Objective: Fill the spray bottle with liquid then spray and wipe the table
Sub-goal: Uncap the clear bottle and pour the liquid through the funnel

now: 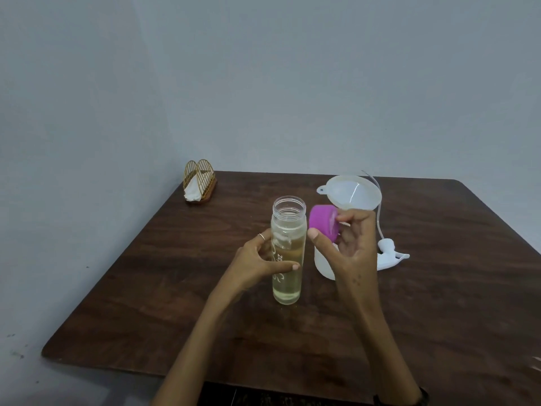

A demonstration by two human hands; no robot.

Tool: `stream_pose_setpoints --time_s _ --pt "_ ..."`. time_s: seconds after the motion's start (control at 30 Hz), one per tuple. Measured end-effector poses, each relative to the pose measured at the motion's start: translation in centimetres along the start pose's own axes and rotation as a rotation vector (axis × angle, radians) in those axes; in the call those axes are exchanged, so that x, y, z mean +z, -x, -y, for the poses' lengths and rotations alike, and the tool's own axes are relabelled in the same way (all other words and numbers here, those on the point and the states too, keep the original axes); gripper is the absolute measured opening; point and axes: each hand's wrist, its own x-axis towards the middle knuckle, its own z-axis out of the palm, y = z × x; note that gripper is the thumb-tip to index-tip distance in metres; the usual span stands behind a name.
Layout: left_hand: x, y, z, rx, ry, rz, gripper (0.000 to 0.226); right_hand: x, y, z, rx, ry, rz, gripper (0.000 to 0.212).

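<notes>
A tall clear bottle (288, 253) of pale yellowish liquid stands uncapped at the middle of the brown table (175, 303). My left hand (257, 263) grips its body. Just right of the bottle's mouth, my right hand (345, 244) holds a purple cap (322, 219) in the air. Behind that hand stands a white spray bottle (323, 265) with a white funnel (354, 191) in its neck; most of the bottle is hidden. The white spray head (389, 254) with its thin tube lies on the table to the right.
A golden wire napkin holder (200, 181) with white tissue stands at the table's far left corner. A grey wall runs behind the table, and grey floor shows to the left.
</notes>
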Motion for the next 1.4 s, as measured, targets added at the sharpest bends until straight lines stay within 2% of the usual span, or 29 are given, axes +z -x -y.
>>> stream_pose_setpoints --time_s 0.17,0.3,0.47,0.7,0.83,0.97,1.1,1.2,1.3,1.4 --pt "-0.1 -0.1 0.1 -0.017 -0.005 0.003 0.056 -2.5 3.2 -1.9 0.104 0.135 0.013 0.051" --pt "0.2 0.2 -0.2 0.001 -0.007 -0.011 0.051 -4.4 5.3 -3.0 0.096 0.346 -0.036 0.04" --pt "0.4 0.3 -0.3 -0.003 0.002 -0.027 0.049 -7.2 6.2 -4.6 0.156 0.476 -0.103 0.043" --pt "0.6 0.6 -0.4 -0.007 -0.002 -0.062 0.054 -10.3 6.8 -5.8 0.163 0.862 -0.069 0.028" --pt "0.8 0.7 -0.3 -0.005 -0.033 -0.112 0.063 -11.4 6.8 -6.7 0.23 0.979 -0.049 0.025" --pt "1.1 1.0 -0.1 0.005 -0.047 -0.132 0.064 -11.6 6.8 -7.3 0.258 0.951 -0.051 0.03" --pt "1.4 1.4 -0.2 0.011 -0.039 -0.11 0.06 -11.1 6.8 -6.6 0.348 0.896 -0.062 0.048" --pt "1.6 1.5 0.0 -0.003 -0.013 -0.11 0.061 -9.9 7.0 -5.2 0.272 0.839 -0.074 0.063" --pt "1.7 1.7 0.0 0.02 -0.033 -0.116 0.053 -7.2 6.7 -3.7 0.179 0.688 0.057 0.069" --pt "2.2 2.1 -0.2 0.045 -0.036 -0.102 0.049 -4.0 6.4 -3.8 0.269 0.525 0.243 0.086"
